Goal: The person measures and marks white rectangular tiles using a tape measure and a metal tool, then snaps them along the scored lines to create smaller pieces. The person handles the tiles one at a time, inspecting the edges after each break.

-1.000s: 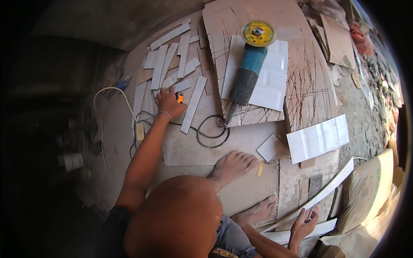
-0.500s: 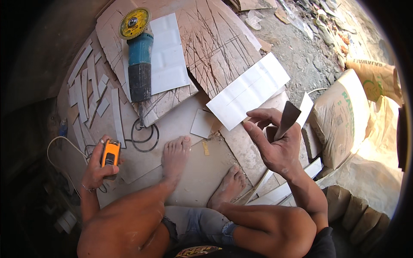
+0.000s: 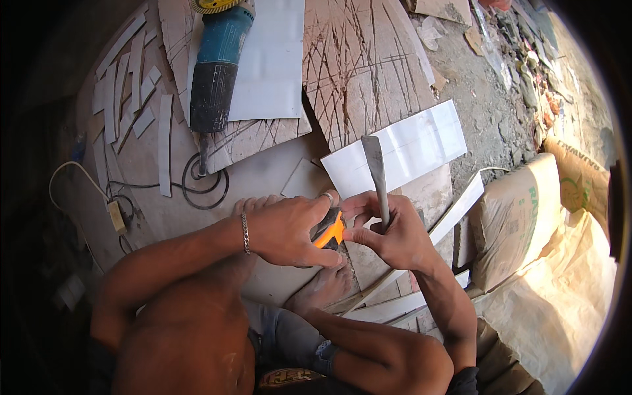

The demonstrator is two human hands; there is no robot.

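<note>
My left hand (image 3: 296,227) is wrapped round an orange-and-black tape measure (image 3: 329,232) in front of me. Close against its right end are the thumb and fingertips of my right hand (image 3: 392,230); whether they pinch the tape's tip cannot be made out. A flat grey metal tool (image 3: 376,164), wider at its upper end, stands up out of my right hand. Just beyond the hands lies a white tile strip (image 3: 401,146), with thin lines visible on its face.
A teal-and-black angle grinder (image 3: 220,66) with a yellow disc rests on a larger white tile (image 3: 270,72) and scored boards (image 3: 368,72). Its black cord (image 3: 209,201) loops on the floor. Cut tile strips (image 3: 165,145) lie left; filled paper bags (image 3: 517,220) stand right.
My left hand has swung right with the tape measure, meeting my right hand in the middle. My right hand has shifted slightly left and lower, still holding the metal tool. The view has shifted too.
</note>
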